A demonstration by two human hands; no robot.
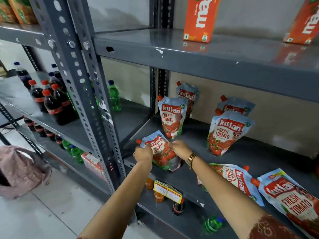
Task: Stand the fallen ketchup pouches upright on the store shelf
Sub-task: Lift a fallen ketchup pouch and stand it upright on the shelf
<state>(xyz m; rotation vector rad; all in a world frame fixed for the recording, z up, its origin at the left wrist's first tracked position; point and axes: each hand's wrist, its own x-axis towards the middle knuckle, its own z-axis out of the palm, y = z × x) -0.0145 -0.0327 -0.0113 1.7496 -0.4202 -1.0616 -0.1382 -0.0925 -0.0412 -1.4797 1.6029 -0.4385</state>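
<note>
Grey steel shelf (241,152), tiled floor (51,213). Tilted red-blue ketchup pouch (161,153) clasped by left hand (143,154) and right hand (179,148).

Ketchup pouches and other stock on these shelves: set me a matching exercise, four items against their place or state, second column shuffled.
Items:
1. pouch in both hands
2. pouch by the rear post
3. juice carton
4. cola bottles

States or places:
A. on the upper shelf
B. standing upright
C. on the rack to the left
D. tilted, gripped at its front left spot

Pairs: 1-D, 2-B, 3-A, 4-C
</note>
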